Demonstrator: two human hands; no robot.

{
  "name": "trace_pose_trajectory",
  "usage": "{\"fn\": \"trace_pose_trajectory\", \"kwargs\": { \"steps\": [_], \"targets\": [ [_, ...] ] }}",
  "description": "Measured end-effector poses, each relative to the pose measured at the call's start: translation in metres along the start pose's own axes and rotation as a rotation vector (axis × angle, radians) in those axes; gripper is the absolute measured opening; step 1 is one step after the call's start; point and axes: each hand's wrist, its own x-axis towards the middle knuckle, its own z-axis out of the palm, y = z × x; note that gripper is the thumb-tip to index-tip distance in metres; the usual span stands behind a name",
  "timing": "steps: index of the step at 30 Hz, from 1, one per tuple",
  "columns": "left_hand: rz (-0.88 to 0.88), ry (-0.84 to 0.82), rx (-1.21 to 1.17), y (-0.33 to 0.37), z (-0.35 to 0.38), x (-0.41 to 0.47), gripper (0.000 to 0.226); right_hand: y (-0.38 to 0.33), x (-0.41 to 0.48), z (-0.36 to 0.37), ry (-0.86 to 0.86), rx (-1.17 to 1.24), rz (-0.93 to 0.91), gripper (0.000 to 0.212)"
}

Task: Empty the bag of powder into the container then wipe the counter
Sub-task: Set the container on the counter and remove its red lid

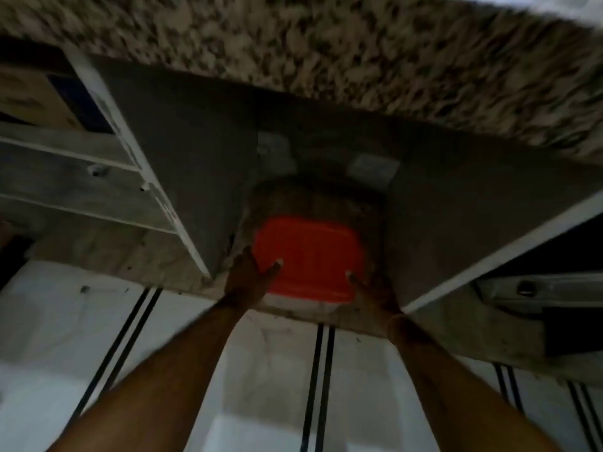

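A container with a red lid [310, 256] sits at the front of an open cabinet under the counter. My left hand [249, 275] holds its left side, thumb lying on the lid. On the opposite side my right hand [372, 293] grips the container, one fingertip showing on the lid edge. The container's pale body [300, 303] shows just below the lid. No bag of powder is in view. The picture is dark and blurred.
A speckled granite counter [326, 44] runs overhead. The cabinet has an open door [146, 177] on the left and another door [496, 256] on the right. Drawers [65, 177] stand at far left. A white tiled floor [261, 386] lies below.
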Motion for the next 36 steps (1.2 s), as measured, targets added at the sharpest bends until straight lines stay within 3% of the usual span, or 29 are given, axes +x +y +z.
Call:
{"fn": "trace_pose_trajectory", "kwargs": {
  "steps": [2, 6, 10, 12, 14, 16, 20, 24, 26, 29, 36],
  "targets": [
    [-0.104, 0.027, -0.040, -0.015, 0.013, 0.023, 0.078, 0.012, 0.026, 0.013, 0.046, 0.067, 0.056, 0.087],
    [-0.252, -0.042, -0.224, -0.050, 0.035, 0.065, 0.092, 0.026, 0.077, 0.034, 0.059, 0.168, 0.141, 0.076],
    [-0.290, -0.039, -0.231, -0.088, 0.029, 0.074, 0.111, 0.035, 0.077, 0.038, 0.054, 0.165, 0.202, 0.070],
    [-0.335, -0.085, -0.284, -0.088, 0.020, 0.053, 0.093, 0.039, 0.056, 0.034, 0.076, 0.219, 0.238, 0.088],
    [-0.391, -0.137, -0.330, -0.061, -0.001, 0.013, 0.067, 0.032, 0.020, 0.026, 0.091, 0.291, 0.265, 0.093],
    [-0.471, -0.103, -0.342, -0.042, -0.019, -0.022, 0.059, -0.006, -0.039, 0.011, 0.087, 0.324, 0.270, 0.073],
    [-0.566, 0.000, -0.335, 0.014, -0.074, -0.120, 0.081, -0.074, -0.156, -0.034, 0.115, 0.373, 0.276, 0.046],
    [-0.547, 0.031, -0.261, 0.094, -0.142, -0.205, 0.074, -0.148, -0.257, -0.081, 0.075, 0.299, 0.242, 0.023],
    [-0.506, 0.050, -0.236, 0.147, -0.176, -0.245, 0.074, -0.190, -0.303, -0.107, 0.104, 0.268, 0.250, 0.027],
    [-0.431, 0.070, -0.256, 0.219, -0.218, -0.288, 0.052, -0.244, -0.359, -0.139, 0.130, 0.237, 0.213, 0.045],
    [-0.181, 0.128, -0.332, 0.358, -0.314, -0.352, 0.069, -0.367, -0.454, -0.211, 0.269, 0.255, 0.000, 0.075]
  ]
}}
